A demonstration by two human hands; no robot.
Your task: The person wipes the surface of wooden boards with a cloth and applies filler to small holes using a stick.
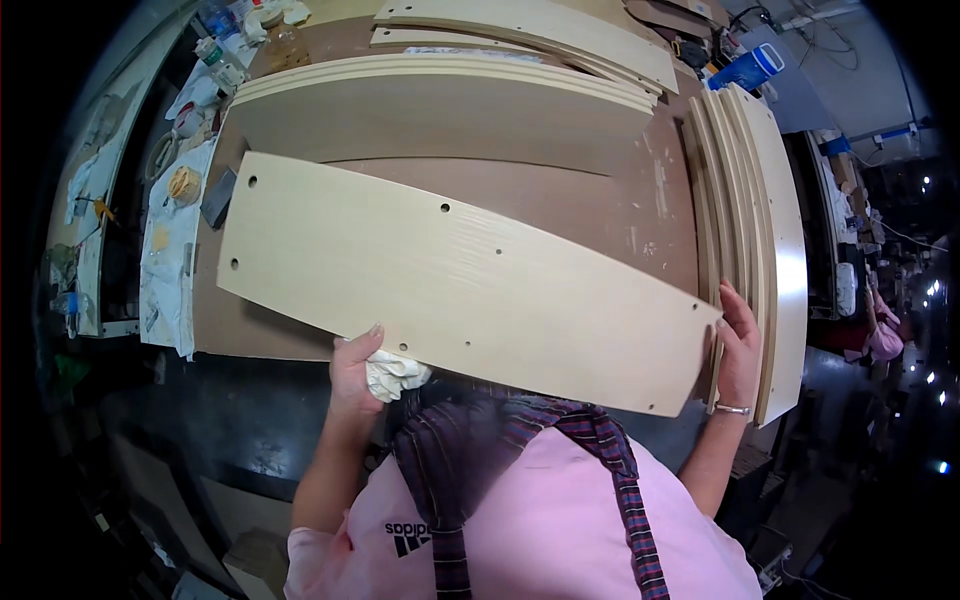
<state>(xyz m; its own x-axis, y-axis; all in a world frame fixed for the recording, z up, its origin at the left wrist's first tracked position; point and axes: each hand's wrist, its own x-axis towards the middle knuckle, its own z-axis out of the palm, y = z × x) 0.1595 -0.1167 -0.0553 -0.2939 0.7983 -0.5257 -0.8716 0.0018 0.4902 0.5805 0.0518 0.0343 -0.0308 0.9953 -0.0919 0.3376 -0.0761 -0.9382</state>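
Note:
A long pale wooden board with several drilled holes lies tilted across the front of the workbench, its left end farther from me than its right. My left hand grips its near edge, thumb on top, with a crumpled white cloth bunched in the same hand. At the right end, the fingers of my right hand close around the board's short edge. The undersides of both grips are hidden by the board. Some pale marks show on the board's face near its middle.
Several similar boards stand on edge along the back, and another stack stands at the right. More boards lie behind. On the brown bench top at left are a paper-covered strip, a yellowish round object and a grey block.

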